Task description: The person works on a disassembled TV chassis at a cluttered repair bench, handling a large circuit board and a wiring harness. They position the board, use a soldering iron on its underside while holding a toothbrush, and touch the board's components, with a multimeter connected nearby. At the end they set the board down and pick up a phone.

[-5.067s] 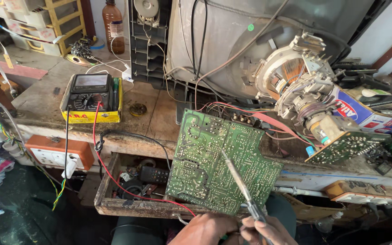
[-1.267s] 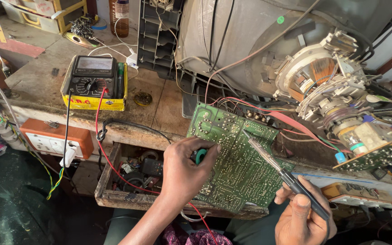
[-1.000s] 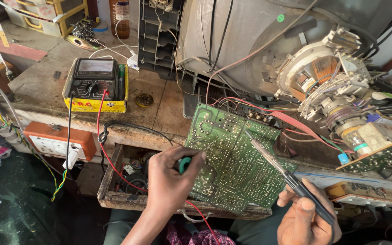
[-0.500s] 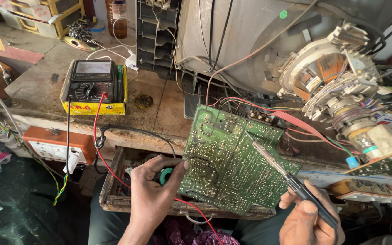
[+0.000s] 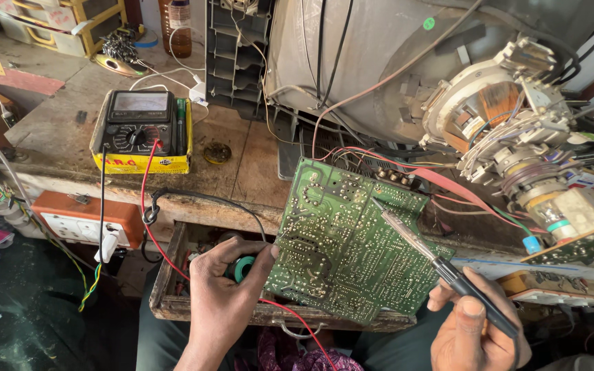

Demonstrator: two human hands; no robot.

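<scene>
A yellow-cased multimeter (image 5: 141, 132) is set on the wooden workbench (image 5: 242, 161), and everything else is placed from it. A red lead (image 5: 147, 199) and a black lead (image 5: 102, 199) are hung from its front over the bench edge. Below it an orange socket box (image 5: 85, 218) is fixed, with a white plug (image 5: 108, 245) pushed in. To its right a round metal disc (image 5: 217, 152) is laid. Further right the grey picture tube (image 5: 379, 62) is stood, its copper-wound yoke (image 5: 496, 113) turned outward. Behind it a brown bottle (image 5: 179, 27) is kept

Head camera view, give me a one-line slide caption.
Right hand aims black-handled soldering iron at green circuit board; left hand holds small green spool.
</scene>
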